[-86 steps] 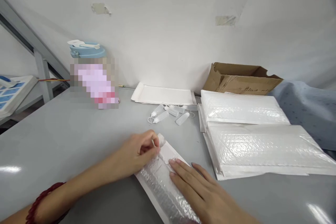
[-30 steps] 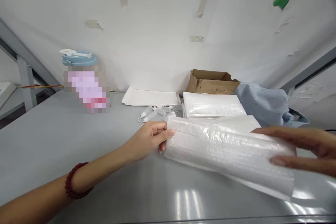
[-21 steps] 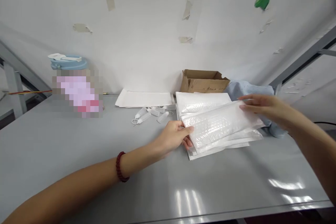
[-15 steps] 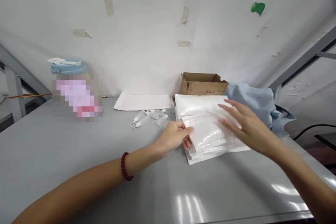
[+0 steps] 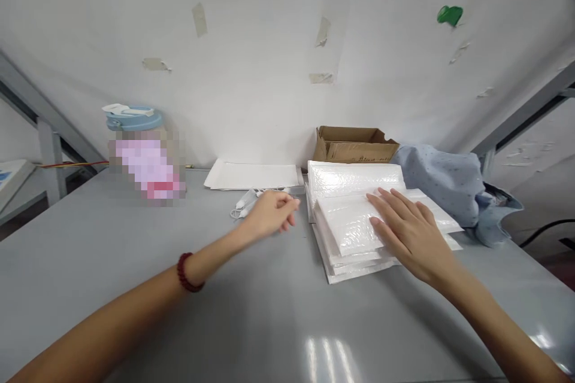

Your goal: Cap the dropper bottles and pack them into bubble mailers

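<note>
White bubble mailers lie in an uneven stack right of centre. My right hand rests on the upper mailer, open, with its fingers stretched across the bubbly surface. Left of the stack, my left hand is in the air above the table, apart from the mailers. Its fingers are curled in toward the thumb and I see nothing held in them. Small clear plastic bottles with thin tubes lie behind this hand, which covers most of them.
White paper sheets lie by the wall. An open cardboard box stands behind the mailers, with blue cloth to its right. A blue-lidded bottle, partly pixelated, stands at the left of the grey table.
My left hand has let go of the mailer's left edge and moved left toward the small bottles. My right hand has come down onto the stack. The view has shifted slightly.
</note>
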{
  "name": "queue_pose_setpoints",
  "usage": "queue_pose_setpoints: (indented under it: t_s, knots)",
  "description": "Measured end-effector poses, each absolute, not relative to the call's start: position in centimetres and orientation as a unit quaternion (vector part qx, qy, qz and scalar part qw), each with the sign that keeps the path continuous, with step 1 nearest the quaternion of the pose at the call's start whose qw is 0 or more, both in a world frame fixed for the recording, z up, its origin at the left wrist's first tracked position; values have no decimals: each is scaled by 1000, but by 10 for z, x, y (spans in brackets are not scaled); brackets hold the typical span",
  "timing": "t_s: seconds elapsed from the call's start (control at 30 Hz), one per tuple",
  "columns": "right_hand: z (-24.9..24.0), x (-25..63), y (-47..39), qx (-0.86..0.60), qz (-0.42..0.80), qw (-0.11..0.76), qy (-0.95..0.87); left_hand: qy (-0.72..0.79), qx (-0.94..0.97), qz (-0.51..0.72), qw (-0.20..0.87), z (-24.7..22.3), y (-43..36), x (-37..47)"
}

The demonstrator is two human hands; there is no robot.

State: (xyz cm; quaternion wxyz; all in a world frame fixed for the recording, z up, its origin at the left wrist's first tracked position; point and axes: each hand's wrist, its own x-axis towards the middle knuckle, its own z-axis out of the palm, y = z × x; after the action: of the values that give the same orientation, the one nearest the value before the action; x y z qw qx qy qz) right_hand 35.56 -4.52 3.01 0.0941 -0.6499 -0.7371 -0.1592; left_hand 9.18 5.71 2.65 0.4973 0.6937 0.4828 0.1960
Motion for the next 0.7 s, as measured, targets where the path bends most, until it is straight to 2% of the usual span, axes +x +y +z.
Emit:
queue_pose_setpoints:
  t_s: [0.13,0.23,0.3,0.43,0.7]
  knots:
    - [36,335,-53,-604,-228,150,-749,539,750,177,340,31,104,28]
    - [38,303,-63,-500,-252,204,-803,531,802,150,230,30,130,-12]
    - [36,279,-70,-416,-240,208,-852,509,833,122,178,26,141,-28]
    - [30,239,-77,-325,-188,212,-902,470,872,86,106,13,156,-37]
    - [-7,207,-74,-239,-48,256,-936,435,896,86,29,4,162,-33]
